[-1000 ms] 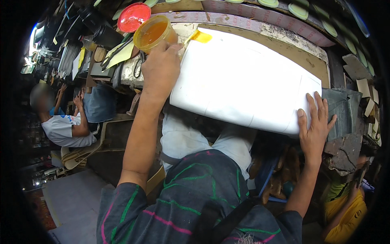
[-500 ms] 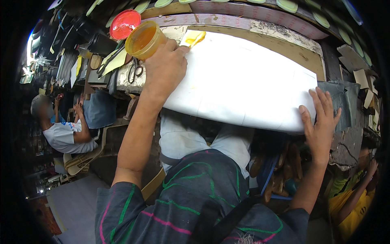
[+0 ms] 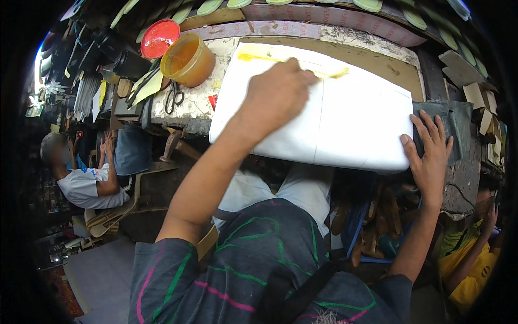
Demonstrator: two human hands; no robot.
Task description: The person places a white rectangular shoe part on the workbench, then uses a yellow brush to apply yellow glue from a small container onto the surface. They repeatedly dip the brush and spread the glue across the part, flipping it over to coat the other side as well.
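A broad white sheet (image 3: 345, 121) with faint lines lies across the bench, its near edge curving down over my lap. My left hand (image 3: 280, 94) is closed above its far half, slightly blurred. What the fingers grip is mostly hidden. A wet yellow streak of what looks like glue (image 3: 253, 54) runs along the far edge, and more yellow shows just right of the fingertips. My right hand (image 3: 429, 148) rests with spread fingers at the sheet's right edge. Left of the sheet stands an open tub (image 3: 189, 65) of orange-yellow glue.
A red lid (image 3: 160, 38) lies by the tub, with black scissors (image 3: 174, 98) nearer me. Dark cloth (image 3: 453, 127) lies right of the sheet. A blue crate (image 3: 356, 237) of brown shoe-shaped pieces stands below the bench. One person sits at left (image 3: 89, 183), another in yellow at right (image 3: 467, 270).
My left hand has moved right from beside the tub onto the sheet. The yellow blob is now spread into a long streak. The sheet has shifted slightly left; my right hand stays at its edge.
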